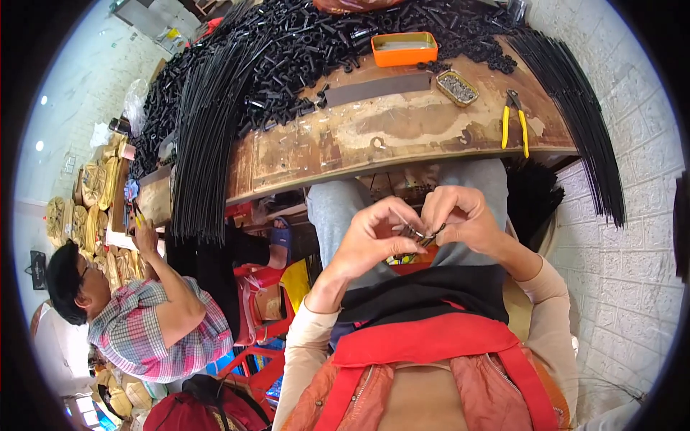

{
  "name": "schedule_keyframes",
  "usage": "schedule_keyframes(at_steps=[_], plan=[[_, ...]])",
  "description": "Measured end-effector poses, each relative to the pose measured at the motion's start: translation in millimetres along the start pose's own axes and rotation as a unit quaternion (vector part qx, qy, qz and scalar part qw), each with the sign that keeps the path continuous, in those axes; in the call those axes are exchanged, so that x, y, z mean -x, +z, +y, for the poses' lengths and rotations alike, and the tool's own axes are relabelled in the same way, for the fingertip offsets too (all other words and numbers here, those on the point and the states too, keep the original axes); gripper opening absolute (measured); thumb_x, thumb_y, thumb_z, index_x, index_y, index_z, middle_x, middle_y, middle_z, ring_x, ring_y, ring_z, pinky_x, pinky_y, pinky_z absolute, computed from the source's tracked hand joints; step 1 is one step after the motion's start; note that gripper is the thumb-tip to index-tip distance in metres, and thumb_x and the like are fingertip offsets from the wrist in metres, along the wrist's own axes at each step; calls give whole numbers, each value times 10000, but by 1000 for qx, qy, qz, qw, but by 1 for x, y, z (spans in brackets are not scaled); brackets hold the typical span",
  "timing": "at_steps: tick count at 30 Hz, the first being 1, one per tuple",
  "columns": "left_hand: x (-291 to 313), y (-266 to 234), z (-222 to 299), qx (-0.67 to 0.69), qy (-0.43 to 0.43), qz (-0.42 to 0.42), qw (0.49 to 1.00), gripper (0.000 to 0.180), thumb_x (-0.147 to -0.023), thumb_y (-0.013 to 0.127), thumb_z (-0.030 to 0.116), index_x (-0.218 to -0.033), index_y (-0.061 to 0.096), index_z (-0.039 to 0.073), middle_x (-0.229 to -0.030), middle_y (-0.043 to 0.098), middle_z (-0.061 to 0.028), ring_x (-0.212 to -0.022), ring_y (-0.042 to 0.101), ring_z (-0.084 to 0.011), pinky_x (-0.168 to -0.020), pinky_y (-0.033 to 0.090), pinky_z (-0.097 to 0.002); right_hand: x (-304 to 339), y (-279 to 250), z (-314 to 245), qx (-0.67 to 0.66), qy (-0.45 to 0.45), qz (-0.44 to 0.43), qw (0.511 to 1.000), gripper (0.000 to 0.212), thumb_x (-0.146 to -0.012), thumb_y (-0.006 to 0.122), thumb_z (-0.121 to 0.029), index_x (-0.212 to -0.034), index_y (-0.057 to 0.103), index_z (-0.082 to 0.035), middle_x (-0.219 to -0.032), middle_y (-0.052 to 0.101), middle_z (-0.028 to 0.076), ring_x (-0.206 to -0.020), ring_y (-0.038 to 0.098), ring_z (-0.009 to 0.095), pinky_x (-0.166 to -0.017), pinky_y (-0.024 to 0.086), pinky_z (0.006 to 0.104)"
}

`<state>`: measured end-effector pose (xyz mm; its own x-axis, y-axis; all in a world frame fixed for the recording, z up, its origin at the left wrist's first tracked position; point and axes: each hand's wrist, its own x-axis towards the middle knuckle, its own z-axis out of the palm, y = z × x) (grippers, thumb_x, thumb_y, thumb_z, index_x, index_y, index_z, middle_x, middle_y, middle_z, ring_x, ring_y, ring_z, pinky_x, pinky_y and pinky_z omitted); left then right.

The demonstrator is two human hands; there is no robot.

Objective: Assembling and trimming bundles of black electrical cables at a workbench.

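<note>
Over my lap, just off the table's front edge, my two hands meet fingertip to fingertip. My left hand [370, 241] is closed around a few small metal pieces [408, 231], greyish and dark, too small to name. With thumb and forefinger, my right hand [463, 219] pinches a small dark part [433, 235] against the left fingertips. Its exact shape is hidden by the fingers. Pliers with yellow handles [523, 129] lie on the wooden table [345, 147] beyond my right hand. Left of them stands a small dish of silvery metal bits [457, 87].
An orange tray [404, 50] and a flat dark strip [377, 89] lie farther back, before heaped black plastic parts [302, 54]. Bundles of long black rods hang over the edge at left [208, 151] and right [582, 115]. A co-worker [158, 316] sits at left, holding yellow-handled pliers.
</note>
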<state>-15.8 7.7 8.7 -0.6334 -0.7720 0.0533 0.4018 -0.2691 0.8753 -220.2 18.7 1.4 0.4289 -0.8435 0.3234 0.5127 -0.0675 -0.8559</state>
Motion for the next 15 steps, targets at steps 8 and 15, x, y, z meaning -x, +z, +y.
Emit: schedule_keyframes(at_steps=[8,15], plan=[[-12,-12,-10,-47,-5,41,998,141,-808,653,-105,-932,649,-38,-1104,664,-180,-960,653,-209,-858,541,-332,-13,-28,-17,198,-21,-2,980,245,-786,742,-1,-1013,652,-29,-952,601,41,-935,556,134,-855,433,272],[-30,-21,-9,-77,-41,163,983,128,-812,659,-62,-933,622,-38,-996,686,-164,-856,679,-238,-816,568,-396,-65,-162,-62,404,59,230,883,216,-949,562,-171,-1071,650,-15,-863,650,19,-747,585,68,-681,486,240]])
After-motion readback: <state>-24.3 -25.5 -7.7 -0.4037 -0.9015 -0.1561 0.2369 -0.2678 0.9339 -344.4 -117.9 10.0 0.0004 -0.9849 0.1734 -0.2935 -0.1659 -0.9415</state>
